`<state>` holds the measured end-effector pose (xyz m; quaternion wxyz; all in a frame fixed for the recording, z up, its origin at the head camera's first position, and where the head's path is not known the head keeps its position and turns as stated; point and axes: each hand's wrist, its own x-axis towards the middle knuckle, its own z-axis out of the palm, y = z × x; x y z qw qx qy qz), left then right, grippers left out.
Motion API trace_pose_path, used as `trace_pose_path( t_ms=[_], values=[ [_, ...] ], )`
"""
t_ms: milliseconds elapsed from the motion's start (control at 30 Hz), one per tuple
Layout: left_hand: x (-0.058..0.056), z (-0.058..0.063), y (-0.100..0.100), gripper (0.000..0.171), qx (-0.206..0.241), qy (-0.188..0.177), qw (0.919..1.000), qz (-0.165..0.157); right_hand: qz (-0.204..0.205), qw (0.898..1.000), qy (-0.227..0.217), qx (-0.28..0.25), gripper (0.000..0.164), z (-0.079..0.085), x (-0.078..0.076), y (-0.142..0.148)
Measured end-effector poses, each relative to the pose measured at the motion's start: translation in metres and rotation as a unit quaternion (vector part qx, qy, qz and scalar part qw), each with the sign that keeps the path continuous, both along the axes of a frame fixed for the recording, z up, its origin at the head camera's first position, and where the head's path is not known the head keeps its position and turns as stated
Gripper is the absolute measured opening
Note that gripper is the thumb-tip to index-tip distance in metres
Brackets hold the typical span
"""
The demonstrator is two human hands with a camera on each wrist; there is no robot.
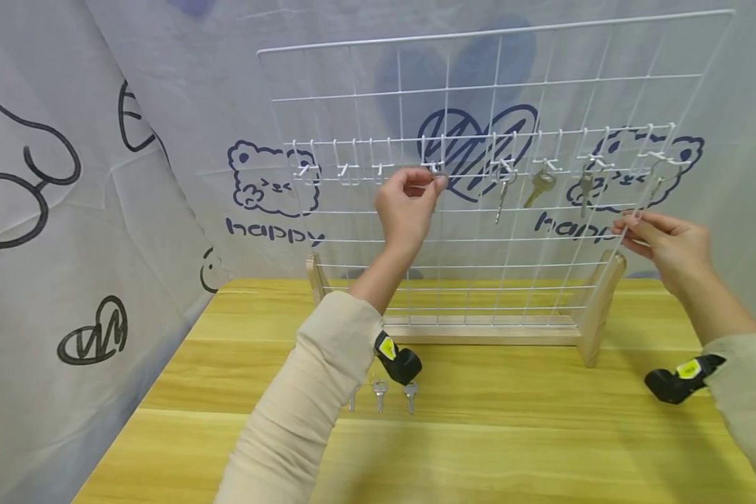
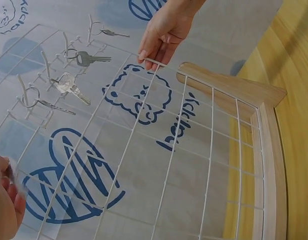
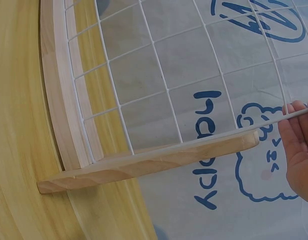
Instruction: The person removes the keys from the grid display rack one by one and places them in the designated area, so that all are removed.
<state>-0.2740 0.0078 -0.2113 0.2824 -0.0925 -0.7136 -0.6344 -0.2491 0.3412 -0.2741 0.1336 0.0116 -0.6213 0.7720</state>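
My left hand (image 1: 409,206) pinches a key at a hook near the middle of the white wire grid (image 1: 447,89). Only a bit of its metal (image 2: 12,172) shows between the fingers in the left wrist view; the rest is hidden. At the grid's right edge, my right hand (image 1: 677,248) holds the side wire between thumb and fingers. Between the hands, several keys hang by rings from hooks: a silver key (image 1: 502,199), a brass-coloured key (image 1: 540,185), a grey key (image 1: 586,185) and one at the far right (image 2: 115,33).
Bare white hooks (image 1: 344,170) line the grid left of my left hand. A wooden stand (image 1: 479,336) holds the grid upright on the yellow wooden table (image 1: 510,420). Loose keys (image 1: 380,395) lie on the table below my left forearm. Behind hangs a printed cloth (image 1: 164,231).
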Motion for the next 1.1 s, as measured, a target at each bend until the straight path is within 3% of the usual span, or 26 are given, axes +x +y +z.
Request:
trace_pose_path(
  t_ms=[333, 533, 833, 1100],
  values=[
    [0.004, 0.004, -0.007, 0.014, 0.007, -0.006, 0.9998, -0.015, 0.000, 1.000, 0.002, 0.009, 0.007, 0.001, 0.000, -0.002],
    [0.011, 0.008, -0.010, 0.013, -0.003, -0.014, 0.9991, -0.040, -0.001, 1.000, -0.009, 0.019, 0.010, 0.000, 0.002, 0.000],
    [0.022, 0.013, -0.016, 0.013, -0.040, 0.007, 0.9987, -0.032, -0.002, 1.000, -0.002, 0.014, 0.009, 0.000, 0.001, 0.000],
    [0.034, 0.020, -0.027, 0.015, -0.037, 0.007, 0.9968, -0.071, 0.007, 1.000, 0.005, -0.005, 0.008, 0.000, 0.000, 0.000]
  ],
)
